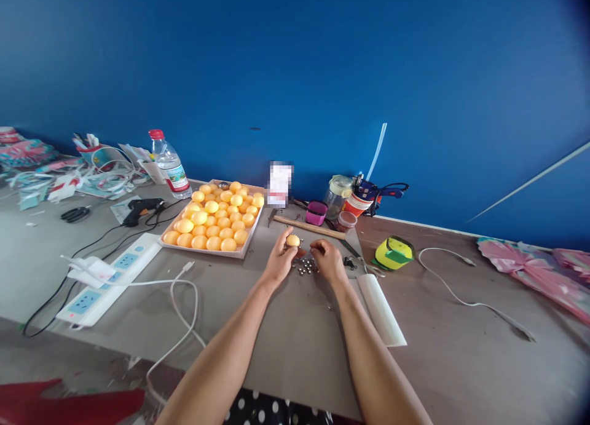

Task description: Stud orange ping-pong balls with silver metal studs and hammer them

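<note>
Between the thumb and fingers of my left hand (pixel 278 259) is an orange ball (pixel 292 241), much like a table tennis ball. My right hand (pixel 329 260) is close by on the right, its fingertips pinched together; whatever they hold is too small to make out. Below and between both hands, a cluster of small shiny metal balls (pixel 305 266) lies on the table. A shallow box (pixel 243 251) full of orange balls (pixel 212 231) stands to the left of my hands. Just beyond the hands lies a hammer (pixel 310 226) with a wooden handle.
A power strip (pixel 124 262) with white cables lies at left, near a glue gun (pixel 142 210) and a water bottle (pixel 169 166). Behind the hands stand a purple container (pixel 316 213) and a clear jar (pixel 338 194). A yellow-green tape measure (pixel 394 253) and a white roll (pixel 380 311) lie at right.
</note>
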Motion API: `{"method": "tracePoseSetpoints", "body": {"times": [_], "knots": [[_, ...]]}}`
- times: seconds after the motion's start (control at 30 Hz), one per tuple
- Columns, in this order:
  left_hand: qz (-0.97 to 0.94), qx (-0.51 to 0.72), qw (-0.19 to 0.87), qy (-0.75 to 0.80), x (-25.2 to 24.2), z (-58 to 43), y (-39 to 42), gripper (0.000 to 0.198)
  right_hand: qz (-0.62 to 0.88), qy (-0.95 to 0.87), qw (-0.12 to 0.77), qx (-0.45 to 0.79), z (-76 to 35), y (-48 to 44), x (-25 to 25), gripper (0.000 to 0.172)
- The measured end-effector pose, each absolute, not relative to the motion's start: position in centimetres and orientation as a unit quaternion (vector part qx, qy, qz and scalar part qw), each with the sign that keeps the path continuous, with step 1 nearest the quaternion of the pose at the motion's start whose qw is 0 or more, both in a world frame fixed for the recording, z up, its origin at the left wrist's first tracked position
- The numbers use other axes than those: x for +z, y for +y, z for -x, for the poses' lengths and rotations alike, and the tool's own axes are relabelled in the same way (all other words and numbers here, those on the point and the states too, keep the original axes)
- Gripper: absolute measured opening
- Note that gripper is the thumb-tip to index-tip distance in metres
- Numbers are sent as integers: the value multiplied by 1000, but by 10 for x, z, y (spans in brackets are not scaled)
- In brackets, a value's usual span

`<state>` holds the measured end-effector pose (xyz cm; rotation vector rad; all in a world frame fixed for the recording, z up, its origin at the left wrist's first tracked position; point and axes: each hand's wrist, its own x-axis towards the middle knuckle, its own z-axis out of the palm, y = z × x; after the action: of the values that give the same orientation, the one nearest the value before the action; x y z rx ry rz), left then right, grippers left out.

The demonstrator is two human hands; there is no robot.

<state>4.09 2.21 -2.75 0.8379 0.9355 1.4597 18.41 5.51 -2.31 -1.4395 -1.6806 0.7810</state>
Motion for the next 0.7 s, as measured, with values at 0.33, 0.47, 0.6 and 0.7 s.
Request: {"method": "tracePoseSetpoints", "body": {"times": [0.33,0.47,0.6,0.7], "knots": [[-399,611,554,400,-24,-42,23,50,499,-526,541,426,-184,58,-19,15],[-370,623,581,370,-23,-43,23,51,401,-447,585,545,-182,55,-13,17],[-336,627,613,343,-18,-42,21,52,363,-407,549,634,-181,49,-5,24],[-333,629,619,331,-16,-41,21,51,363,-406,538,643,-180,47,-3,24]]}}
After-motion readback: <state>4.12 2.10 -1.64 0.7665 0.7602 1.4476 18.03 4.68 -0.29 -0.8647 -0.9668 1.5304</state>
